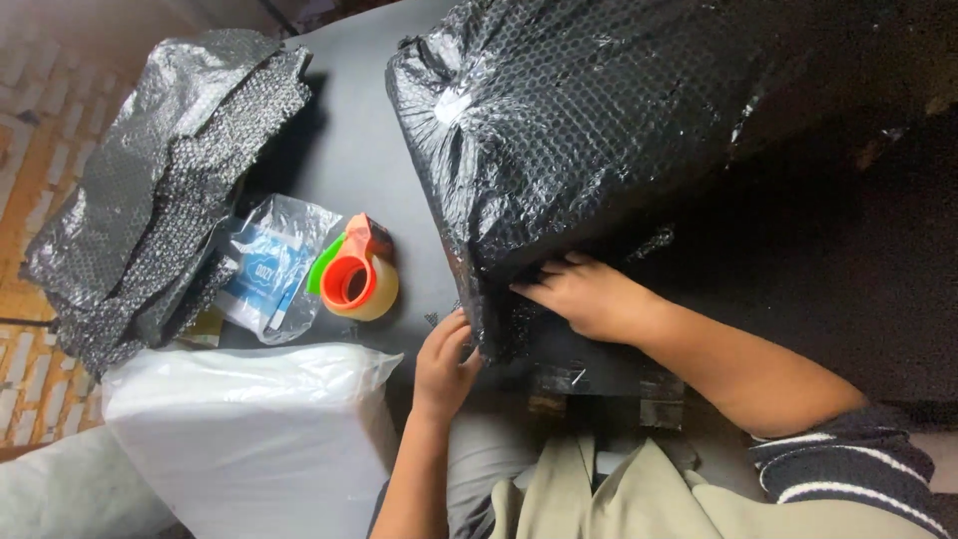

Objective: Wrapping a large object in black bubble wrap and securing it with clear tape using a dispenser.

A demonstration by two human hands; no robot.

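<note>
Dark sleeve [858, 464] with white stripes, khaki trousers [619, 494], bare forearms.

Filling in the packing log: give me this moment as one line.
left hand: touching parcel's lower corner | right hand: flat on black bubble-wrapped parcel | tape dispenser: beside it, untouched

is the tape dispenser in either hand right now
No, the tape dispenser lies alone on the table, while the left hand and right hand both press the black bubble-wrapped parcel.

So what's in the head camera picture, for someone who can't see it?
Two bare hands, left hand and right hand, press on a big parcel wrapped in black bubble wrap on a dark table. An orange tape dispenser sits nearby.
</note>
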